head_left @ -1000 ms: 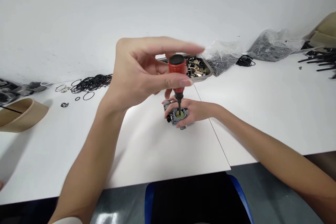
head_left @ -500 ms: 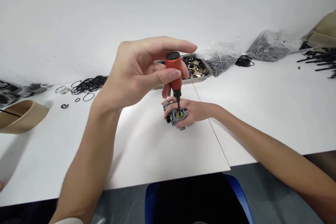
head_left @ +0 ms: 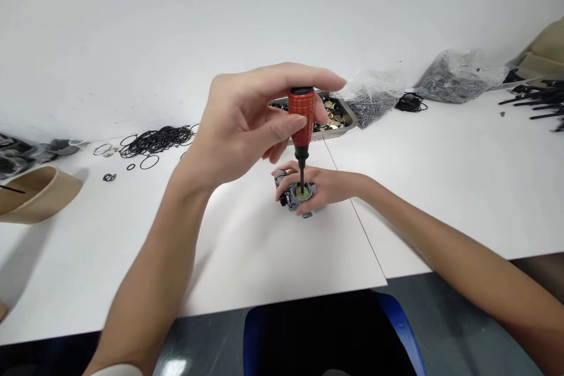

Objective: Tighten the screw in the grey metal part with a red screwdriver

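Note:
My left hand (head_left: 247,123) grips the red handle of a small screwdriver (head_left: 302,123) between thumb and fingers, holding it nearly upright. Its dark shaft runs down into the round yellow-green opening of a small grey metal part (head_left: 299,195) that rests on the white table (head_left: 247,247). My right hand (head_left: 326,185) wraps around that part from the right and holds it against the table.
A metal tray (head_left: 346,114) of small brass and dark pieces sits behind the hands. Clear bags of dark parts (head_left: 458,76) lie at the back right. Black rubber rings (head_left: 154,141) are scattered at the back left, near a tan curved piece (head_left: 39,194). A blue chair edge (head_left: 251,335) shows below.
The screwdriver handle has turned and tipped slightly between the fingers of my left hand. My right hand and the metal part have stayed in place.

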A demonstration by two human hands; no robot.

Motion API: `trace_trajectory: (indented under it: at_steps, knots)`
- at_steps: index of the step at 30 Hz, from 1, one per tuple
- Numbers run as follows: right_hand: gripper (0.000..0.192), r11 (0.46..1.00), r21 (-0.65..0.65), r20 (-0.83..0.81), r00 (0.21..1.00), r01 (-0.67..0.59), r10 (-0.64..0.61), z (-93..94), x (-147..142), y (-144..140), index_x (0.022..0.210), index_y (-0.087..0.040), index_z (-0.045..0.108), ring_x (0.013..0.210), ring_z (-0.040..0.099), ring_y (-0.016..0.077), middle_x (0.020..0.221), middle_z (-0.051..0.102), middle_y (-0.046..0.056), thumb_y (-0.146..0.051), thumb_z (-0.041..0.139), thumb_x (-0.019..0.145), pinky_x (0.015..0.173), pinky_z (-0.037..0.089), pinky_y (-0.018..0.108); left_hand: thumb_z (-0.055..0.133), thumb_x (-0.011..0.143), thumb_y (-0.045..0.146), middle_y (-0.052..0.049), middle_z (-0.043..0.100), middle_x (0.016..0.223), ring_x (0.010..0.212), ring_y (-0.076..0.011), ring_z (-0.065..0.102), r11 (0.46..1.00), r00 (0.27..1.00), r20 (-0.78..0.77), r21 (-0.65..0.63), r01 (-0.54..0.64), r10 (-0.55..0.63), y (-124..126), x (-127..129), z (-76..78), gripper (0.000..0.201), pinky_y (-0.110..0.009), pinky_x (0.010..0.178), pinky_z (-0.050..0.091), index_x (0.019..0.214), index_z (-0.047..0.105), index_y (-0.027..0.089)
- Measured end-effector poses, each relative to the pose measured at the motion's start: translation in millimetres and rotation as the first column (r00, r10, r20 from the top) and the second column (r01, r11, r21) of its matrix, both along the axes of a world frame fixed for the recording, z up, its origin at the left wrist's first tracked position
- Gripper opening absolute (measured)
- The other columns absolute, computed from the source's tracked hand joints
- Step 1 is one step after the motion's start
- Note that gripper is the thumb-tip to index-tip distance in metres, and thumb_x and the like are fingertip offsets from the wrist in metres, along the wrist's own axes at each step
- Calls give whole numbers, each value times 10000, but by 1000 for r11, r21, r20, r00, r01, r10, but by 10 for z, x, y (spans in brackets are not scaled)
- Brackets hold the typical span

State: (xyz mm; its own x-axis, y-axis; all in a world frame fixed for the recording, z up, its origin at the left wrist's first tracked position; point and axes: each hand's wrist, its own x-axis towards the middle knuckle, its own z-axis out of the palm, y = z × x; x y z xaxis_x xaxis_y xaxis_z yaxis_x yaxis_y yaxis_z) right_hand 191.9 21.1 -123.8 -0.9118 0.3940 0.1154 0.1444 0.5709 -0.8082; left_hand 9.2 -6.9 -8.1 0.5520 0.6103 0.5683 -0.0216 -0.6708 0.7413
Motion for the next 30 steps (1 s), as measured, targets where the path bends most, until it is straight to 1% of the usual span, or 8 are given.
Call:
trace_trajectory:
  at_steps: [3, 6, 8, 12, 19, 24, 27, 30]
  knots:
    - [374, 1000, -3, 7, 1000, 7, -7, 9, -3, -1, 1137, -276, 648, 1374, 334, 213, 1373, 396, 46, -279, 740, 775, 1143, 324, 363, 705, 772, 117, -87, 678, 899, 660, -146, 645, 999, 999, 41, 47, 20, -22, 0, 20, 5, 274, -241, 367, 465, 1039, 740, 168]
    - [377, 1000, -14, 12, 1000, 9, -9, 15, -5, -3, 1133, -274, 648, 1349, 362, 203, 1383, 385, 44, -269, 744, 768, 1140, 334, 357, 781, 702, 146, -70, 690, 906, 662, -144, 653, 997, 996, 78, 74, -37, 31, -23, 62, -1, 285, -234, 374, 480, 984, 751, 177]
    - [370, 1000, -23, 11, 1000, 12, -12, 14, -6, -5, 1130, -276, 649, 1342, 369, 196, 1388, 382, 40, -260, 738, 772, 1136, 342, 352, 763, 732, 172, -54, 696, 861, 682, -155, 672, 996, 996, 59, 44, -76, 74, -38, 69, -3, 294, -225, 388, 484, 1024, 736, 206]
    - [366, 1000, -8, 13, 1000, 17, -17, 10, -9, -7, 1123, -282, 654, 1361, 345, 201, 1380, 390, 35, -262, 741, 768, 1155, 315, 363, 723, 787, 260, -39, 683, 760, 656, -157, 671, 999, 998, -24, -2, -51, 51, -7, 37, -12, 222, -224, 413, 491, 1006, 714, 224]
    - [422, 998, 49, 80, 996, 42, -45, 43, -22, -18, 1164, -309, 650, 1324, 376, 212, 1328, 388, 37, -206, 719, 761, 1164, 308, 389, 730, 772, 236, -26, 657, 749, 554, -108, 611, 987, 986, 57, 0, -158, 157, 93, 97, -110, 205, -207, 380, 406, 966, 672, 206]
    - [379, 998, 59, 81, 996, 38, -43, 64, -25, -30, 1121, -300, 649, 1287, 399, 207, 1320, 375, 30, -222, 723, 758, 1135, 354, 377, 708, 787, 233, -25, 636, 733, 645, -134, 631, 984, 983, 53, 20, -179, 178, 38, 162, -116, 209, -230, 455, 475, 991, 679, 204]
    - [366, 997, 68, 79, 996, 26, -31, 59, -22, -25, 1111, -296, 639, 1301, 378, 205, 1304, 382, 32, -230, 724, 761, 1130, 351, 368, 708, 788, 235, -27, 633, 740, 638, -133, 623, 978, 977, 54, 21, -207, 206, 27, 161, -120, 207, -238, 461, 485, 991, 684, 201]
    - [373, 996, 88, 75, 997, 19, -25, 48, -17, -17, 1112, -291, 634, 1333, 332, 215, 1290, 388, 43, -222, 729, 758, 1131, 334, 372, 673, 816, 203, -28, 629, 772, 607, -110, 602, 984, 984, 65, 47, -169, 166, 36, 140, -114, 212, -232, 456, 483, 1028, 686, 199]
